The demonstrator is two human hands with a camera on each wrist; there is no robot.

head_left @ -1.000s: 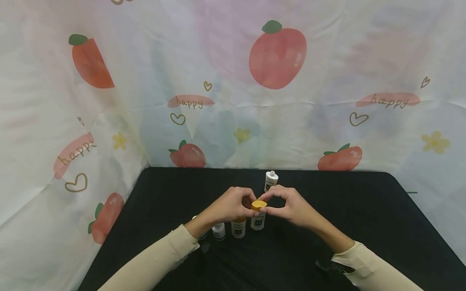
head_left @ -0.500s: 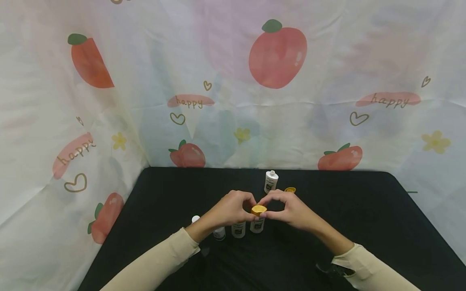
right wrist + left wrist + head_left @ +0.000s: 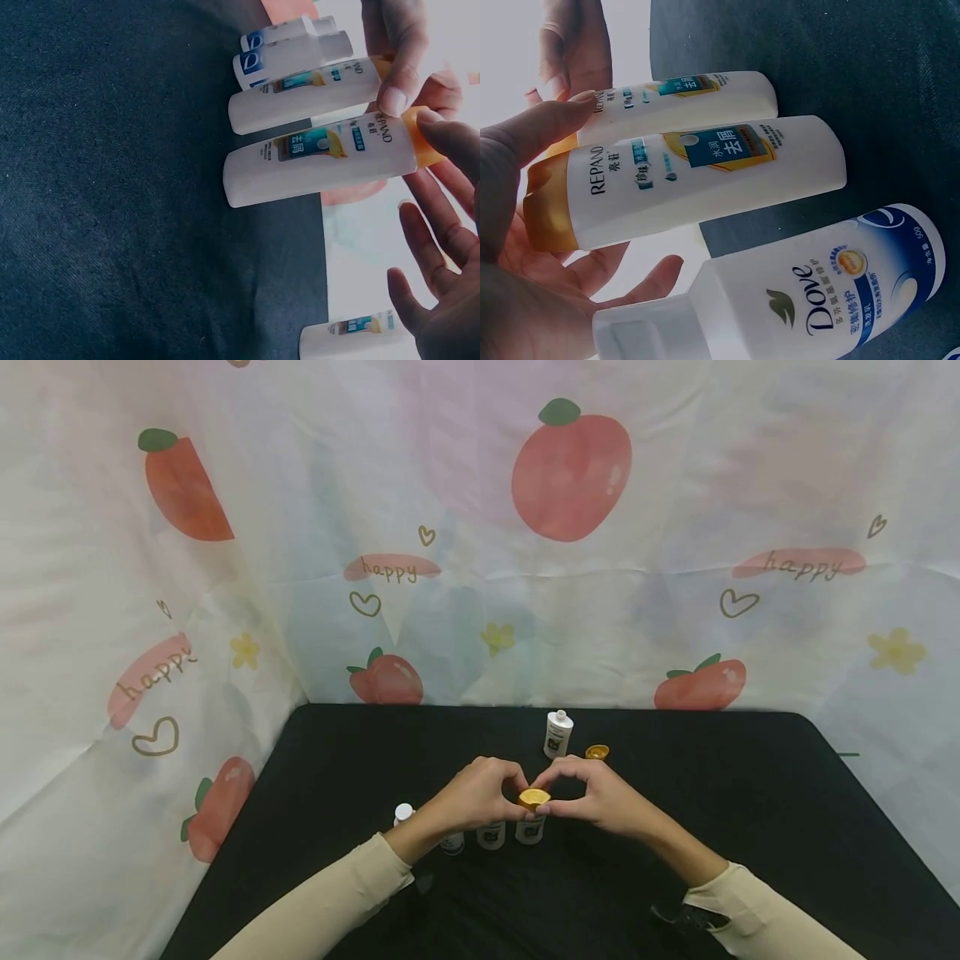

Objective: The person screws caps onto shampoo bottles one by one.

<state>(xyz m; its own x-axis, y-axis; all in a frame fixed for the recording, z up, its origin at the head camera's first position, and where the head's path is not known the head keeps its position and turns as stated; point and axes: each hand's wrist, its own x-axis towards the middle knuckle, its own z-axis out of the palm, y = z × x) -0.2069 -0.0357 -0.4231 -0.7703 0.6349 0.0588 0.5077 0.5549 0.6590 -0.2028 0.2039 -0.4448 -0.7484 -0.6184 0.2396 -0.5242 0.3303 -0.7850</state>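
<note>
Both hands meet at the gold cap of a white shampoo bottle in the middle of the table. The left hand pinches the bottle at its shoulder, just under the cap, with its thumb in front. Thumb and forefinger of the right hand grip the cap itself; its other fingers spread out in the right wrist view. A like gold-capped bottle stands close on the left, beneath the left hand. Farther back, an uncapped bottle stands upright, and a loose gold cap lies beside it.
Two white-capped Dove bottles stand left of the shampoo; the nearer Dove bottle is large in the left wrist view, and the outer one is partly behind the left forearm. A black cloth covers the table. A printed curtain hangs behind.
Both hands and the bottle between them have shifted slightly down in the head view. The loose gold cap at the back has come out from behind the right hand.
</note>
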